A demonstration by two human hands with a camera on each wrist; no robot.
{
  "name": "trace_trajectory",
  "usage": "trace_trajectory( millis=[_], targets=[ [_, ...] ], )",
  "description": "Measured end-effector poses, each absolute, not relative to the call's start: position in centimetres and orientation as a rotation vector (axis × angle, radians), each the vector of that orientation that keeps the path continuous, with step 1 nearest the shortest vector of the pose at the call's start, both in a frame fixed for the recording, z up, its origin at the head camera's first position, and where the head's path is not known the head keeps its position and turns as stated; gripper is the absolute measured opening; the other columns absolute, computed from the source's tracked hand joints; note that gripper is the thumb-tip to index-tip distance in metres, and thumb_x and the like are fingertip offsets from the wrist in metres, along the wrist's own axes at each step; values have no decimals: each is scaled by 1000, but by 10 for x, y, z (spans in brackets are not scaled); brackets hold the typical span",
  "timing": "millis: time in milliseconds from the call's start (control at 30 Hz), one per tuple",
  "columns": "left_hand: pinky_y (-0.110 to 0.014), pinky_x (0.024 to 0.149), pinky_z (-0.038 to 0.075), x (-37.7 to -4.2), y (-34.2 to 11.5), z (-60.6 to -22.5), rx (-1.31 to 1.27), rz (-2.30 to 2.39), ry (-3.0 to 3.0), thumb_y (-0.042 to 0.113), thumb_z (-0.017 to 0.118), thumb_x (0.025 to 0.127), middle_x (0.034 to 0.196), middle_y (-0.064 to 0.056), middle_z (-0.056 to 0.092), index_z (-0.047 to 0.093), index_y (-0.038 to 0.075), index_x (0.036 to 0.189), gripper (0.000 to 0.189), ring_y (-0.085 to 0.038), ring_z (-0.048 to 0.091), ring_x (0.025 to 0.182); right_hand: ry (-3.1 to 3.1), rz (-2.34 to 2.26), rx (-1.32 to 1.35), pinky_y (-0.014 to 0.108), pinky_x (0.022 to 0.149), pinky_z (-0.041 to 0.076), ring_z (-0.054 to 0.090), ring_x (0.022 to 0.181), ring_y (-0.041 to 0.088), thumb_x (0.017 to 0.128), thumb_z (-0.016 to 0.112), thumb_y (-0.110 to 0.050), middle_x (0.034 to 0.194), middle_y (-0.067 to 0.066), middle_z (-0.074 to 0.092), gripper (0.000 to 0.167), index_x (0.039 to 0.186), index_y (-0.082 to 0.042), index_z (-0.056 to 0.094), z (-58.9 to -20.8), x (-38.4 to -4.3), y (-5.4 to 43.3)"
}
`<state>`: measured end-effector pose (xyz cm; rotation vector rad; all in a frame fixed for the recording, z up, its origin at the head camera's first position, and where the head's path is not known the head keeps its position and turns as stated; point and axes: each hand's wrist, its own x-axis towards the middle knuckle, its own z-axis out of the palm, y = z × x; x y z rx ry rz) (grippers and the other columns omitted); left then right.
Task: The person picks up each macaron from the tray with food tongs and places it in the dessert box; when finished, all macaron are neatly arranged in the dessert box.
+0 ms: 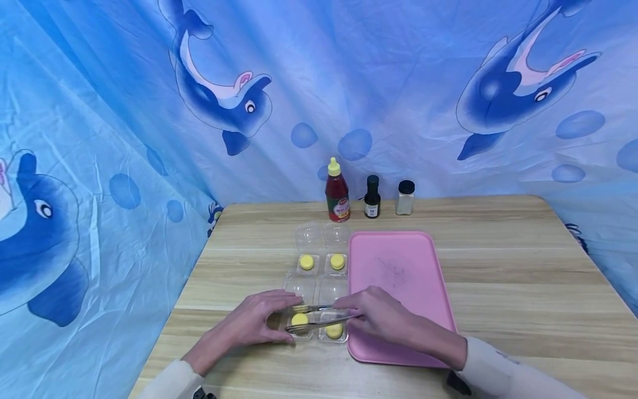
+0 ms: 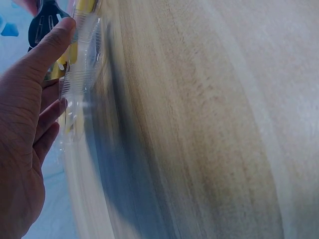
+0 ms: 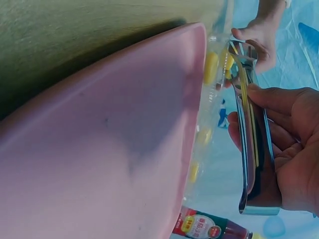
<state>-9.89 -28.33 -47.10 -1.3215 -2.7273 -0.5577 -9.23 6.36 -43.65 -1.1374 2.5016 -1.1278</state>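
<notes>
Several small yellow macarons sit in open clear plastic boxes left of the pink tray [image 1: 389, 266]. My right hand [image 1: 379, 316] grips metal tongs [image 3: 261, 164], thumb on one arm and fingers on the other. The tongs' arms stand apart, and their slotted tips reach left over the near-left macaron [image 1: 299, 319], one tip on its far side, one on its near side. Whether they touch it cannot be told. My left hand [image 1: 259, 318] holds the left end of that plastic box [image 2: 79, 82], thumb at the near side, fingers at the far side. The near-right macaron [image 1: 334, 331] lies beneath the tongs.
Two more macarons, left [image 1: 306, 262] and right [image 1: 337, 261], sit in boxes farther back, lids raised. At the table's back stand a red sauce bottle [image 1: 338, 194], a small dark bottle [image 1: 372, 198] and a black-capped jar [image 1: 405, 198]. A blue dolphin curtain [image 1: 399, 83] hangs behind.
</notes>
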Motion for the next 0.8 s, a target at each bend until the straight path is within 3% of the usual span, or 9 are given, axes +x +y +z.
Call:
trace_trajectory(
  millis=[200, 800],
  targets=[
    [-46, 108, 55, -98, -283, -470, -1296, -566, -2772, 60, 88, 80, 145, -1, 67, 67, 15, 144, 81, -21, 64, 132, 2470, -1141, -1133, 17, 51, 52, 59, 61, -4, 88, 74, 6, 114, 10, 80, 45, 130, -10, 76, -440, -92, 58],
    [-46, 109, 55, -98, -282, -471, -1294, -579, -2778, 60, 88, 80, 145, -1, 66, 66, 15, 145, 82, -20, 63, 133, 2516, -1080, -1138, 17, 47, 46, 51, 55, -5, 86, 76, 6, 117, 7, 79, 46, 129, -10, 77, -441, -93, 53]
  ],
)
